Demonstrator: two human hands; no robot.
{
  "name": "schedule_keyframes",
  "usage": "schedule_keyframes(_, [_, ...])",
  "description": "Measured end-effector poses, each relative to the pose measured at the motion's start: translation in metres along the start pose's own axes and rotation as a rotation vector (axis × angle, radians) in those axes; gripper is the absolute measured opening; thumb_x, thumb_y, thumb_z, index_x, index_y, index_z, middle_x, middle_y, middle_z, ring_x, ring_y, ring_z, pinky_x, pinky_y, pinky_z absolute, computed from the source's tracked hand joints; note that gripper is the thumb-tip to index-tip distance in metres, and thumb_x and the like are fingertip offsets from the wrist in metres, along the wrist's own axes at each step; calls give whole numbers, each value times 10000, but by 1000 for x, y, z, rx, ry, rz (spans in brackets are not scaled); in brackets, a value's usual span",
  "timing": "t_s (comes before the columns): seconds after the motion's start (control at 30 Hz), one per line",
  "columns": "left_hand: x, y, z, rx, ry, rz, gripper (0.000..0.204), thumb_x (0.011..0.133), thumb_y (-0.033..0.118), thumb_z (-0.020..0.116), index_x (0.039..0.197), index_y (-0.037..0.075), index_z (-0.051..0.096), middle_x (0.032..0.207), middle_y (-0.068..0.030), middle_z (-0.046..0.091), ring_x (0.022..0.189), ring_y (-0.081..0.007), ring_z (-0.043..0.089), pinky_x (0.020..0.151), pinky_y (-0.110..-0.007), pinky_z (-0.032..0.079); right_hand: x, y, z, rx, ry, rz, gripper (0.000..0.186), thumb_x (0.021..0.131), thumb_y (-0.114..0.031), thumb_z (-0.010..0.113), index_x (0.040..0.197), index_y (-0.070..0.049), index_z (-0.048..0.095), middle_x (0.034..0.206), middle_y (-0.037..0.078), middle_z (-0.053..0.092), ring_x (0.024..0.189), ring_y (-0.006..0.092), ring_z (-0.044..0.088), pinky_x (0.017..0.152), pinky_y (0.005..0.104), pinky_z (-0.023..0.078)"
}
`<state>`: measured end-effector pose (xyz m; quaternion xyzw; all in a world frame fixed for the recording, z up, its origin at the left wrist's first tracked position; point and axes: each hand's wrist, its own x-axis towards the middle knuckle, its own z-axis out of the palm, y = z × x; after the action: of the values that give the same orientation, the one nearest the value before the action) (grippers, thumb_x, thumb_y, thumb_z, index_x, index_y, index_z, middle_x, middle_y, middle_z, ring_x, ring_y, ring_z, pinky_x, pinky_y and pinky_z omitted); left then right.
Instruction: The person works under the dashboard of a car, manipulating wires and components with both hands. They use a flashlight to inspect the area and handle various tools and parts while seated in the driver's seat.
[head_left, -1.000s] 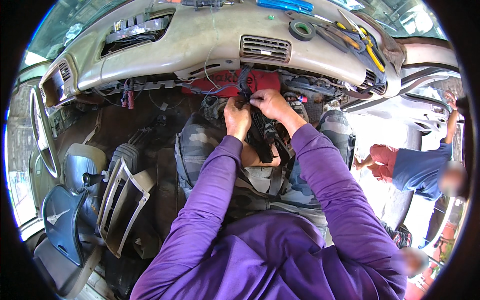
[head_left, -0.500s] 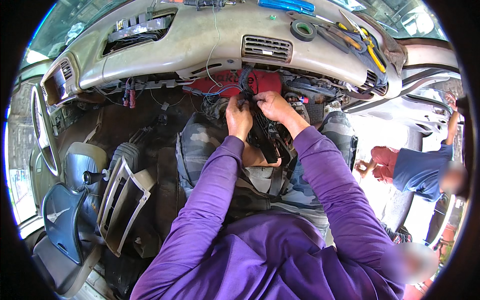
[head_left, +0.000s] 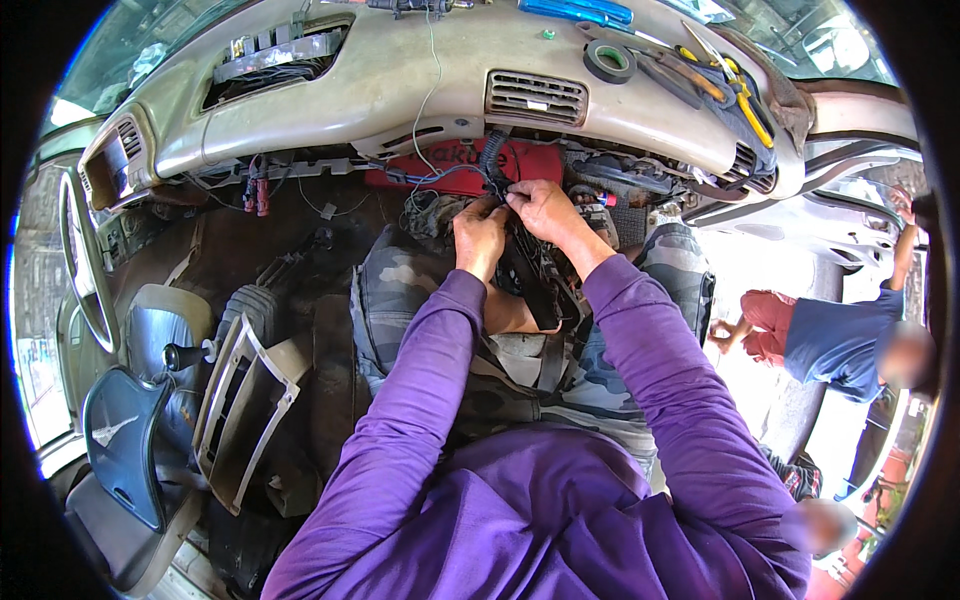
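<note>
My left hand [head_left: 480,236] and my right hand [head_left: 543,212] meet above my lap, just below the dashboard. The fingertips of both are pinched together on a black wiring harness [head_left: 533,280]. It runs down between my knees in a loose bundle of dark wires. A grey corrugated tube [head_left: 493,155] comes down from under the dash to my fingers. Thin blue-grey wires [head_left: 430,180] lead off to the left of them. The exact spot under my fingertips is hidden. Behind the hands lies a red case or cloth [head_left: 545,160].
On the dashboard [head_left: 390,100] lie a tape roll [head_left: 590,66], yellow-handled pliers [head_left: 752,112] and blue-handled tools [head_left: 590,10]. A gear lever [head_left: 182,355] and a loose trim frame [head_left: 285,405] are at left. Outside on the right is a person in a dark blue shirt [head_left: 835,335].
My hands have drawn closer together, the right moving slightly left and both still pinching the harness. The thin blue-grey wires beside them have shifted.
</note>
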<state>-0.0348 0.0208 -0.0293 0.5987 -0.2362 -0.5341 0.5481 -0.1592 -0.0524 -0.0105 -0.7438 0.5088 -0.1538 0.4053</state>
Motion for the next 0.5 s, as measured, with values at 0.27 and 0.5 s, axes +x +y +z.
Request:
schedule_keyframes(0.27, [9,-17,-1,245,118,316,227,864,21,629,1084,-31,646,871,-140,709,799,-184,683,729,-311,530,-1,-12,-7,-9,-15,26,313,888,-270,681,1030,5,732,1032,222,710,974,379,683,882,411,524])
schedule_keyframes(0.5, [2,-13,0,321,123,458,191,900,43,625,1077,-29,630,892,-137,711,795,-199,683,740,-333,534,-1,4,-11,-2,-75,-256,282,907,-149,553,1074,9,717,1020,233,710,996,378,678,900,411,523])
